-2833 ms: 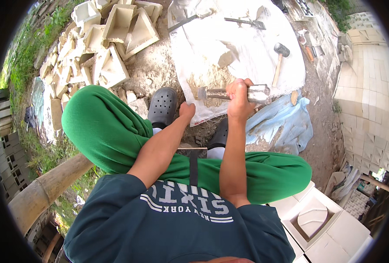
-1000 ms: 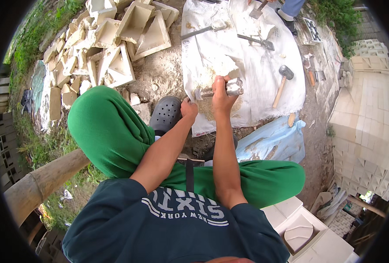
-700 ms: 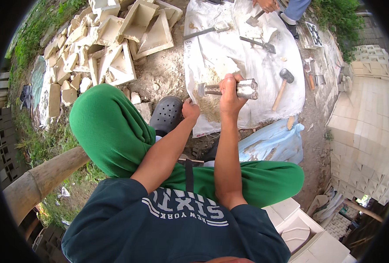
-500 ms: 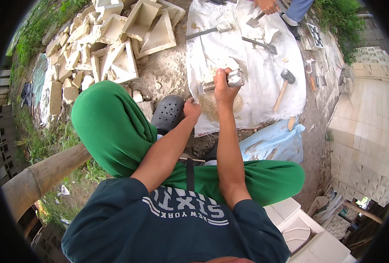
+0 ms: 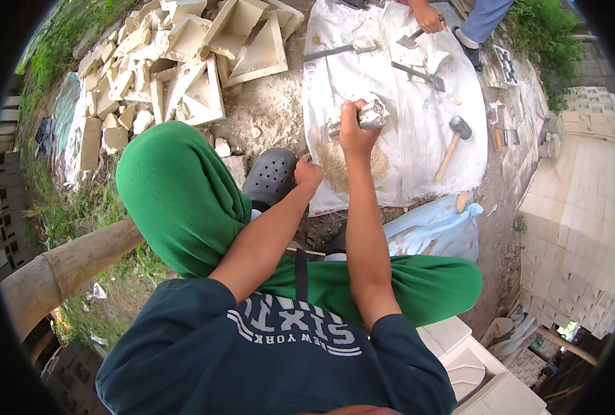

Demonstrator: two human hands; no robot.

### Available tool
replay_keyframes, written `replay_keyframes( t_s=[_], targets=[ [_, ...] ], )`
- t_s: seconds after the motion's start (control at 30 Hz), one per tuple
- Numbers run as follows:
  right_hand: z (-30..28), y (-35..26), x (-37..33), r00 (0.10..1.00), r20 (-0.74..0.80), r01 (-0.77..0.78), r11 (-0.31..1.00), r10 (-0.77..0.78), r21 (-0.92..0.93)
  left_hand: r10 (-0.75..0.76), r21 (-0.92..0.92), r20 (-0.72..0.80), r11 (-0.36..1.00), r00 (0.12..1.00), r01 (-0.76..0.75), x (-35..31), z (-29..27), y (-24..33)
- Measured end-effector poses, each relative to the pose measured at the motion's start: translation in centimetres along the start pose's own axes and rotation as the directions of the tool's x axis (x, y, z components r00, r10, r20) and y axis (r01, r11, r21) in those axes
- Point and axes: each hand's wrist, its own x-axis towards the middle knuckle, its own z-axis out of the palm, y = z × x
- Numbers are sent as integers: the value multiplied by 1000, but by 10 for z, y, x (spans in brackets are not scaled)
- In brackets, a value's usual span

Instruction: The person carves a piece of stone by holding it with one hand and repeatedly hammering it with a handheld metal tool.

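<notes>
My right hand (image 5: 359, 131) is wrapped round a thick silvery metal bar (image 5: 374, 115), its rough round end showing on the right. Bar and hand are over a patch of pale crushed powder (image 5: 345, 164) on a white woven sheet (image 5: 411, 155). Whether the bar touches the powder cannot be seen. Beside my dark clog (image 5: 269, 178), my left hand (image 5: 307, 171) is closed at the sheet's left edge, with the edge seemingly pinched in its fingers.
A mallet (image 5: 453, 142) lies right on the sheet; flat-bladed tools (image 5: 418, 75) lie farther up. Another person's hand (image 5: 428, 19) holds a tool at top right. Broken pale blocks (image 5: 183, 66) are heaped at left. A blue plastic sheet (image 5: 435, 225) lies near my knee.
My right hand and the metal bar have shifted slightly away from me, uncovering more powder. The left hand stays at the sheet's edge. The whole view has moved a little.
</notes>
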Motion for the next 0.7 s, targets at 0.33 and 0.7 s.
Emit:
replay_keyframes(
  t_s=[0.33, 0.7],
  targets=[
    [6, -31, 23, 997, -44, -59, 992, 65, 111, -17, 1, 38, 1000, 999, 17, 2, 1, 1],
    [-24, -35, 13, 990, -135, 55, 991, -38, 125, 9, -10, 46, 1000, 999, -9, 6, 1, 2]
  ],
)
